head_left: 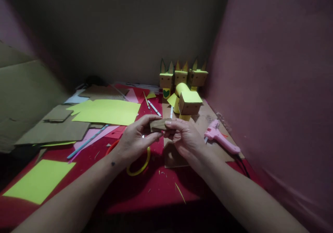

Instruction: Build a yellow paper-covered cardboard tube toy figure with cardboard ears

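A small piece of brown cardboard (158,124) is held up over the table between my two hands. My left hand (139,134) pinches its left end between thumb and fingers. At the other end my right hand (182,135) grips it, thumb on top. Just beyond the hands stands a cardboard box head with a yellow top (191,102), among yellow paper tubes (182,88). Below my left hand lies a yellow ring-shaped handle (139,167), with a red curved edge beside it, partly hidden by the wrist.
A pink glue gun (221,137) lies on a cardboard sheet (177,156) at right, its cord trailing off. Three eared cardboard figures (166,80) stand at the back. Yellow paper (106,111), cardboard pieces (57,129) and a blue stick (87,142) lie left. Pink walls rise at the sides.
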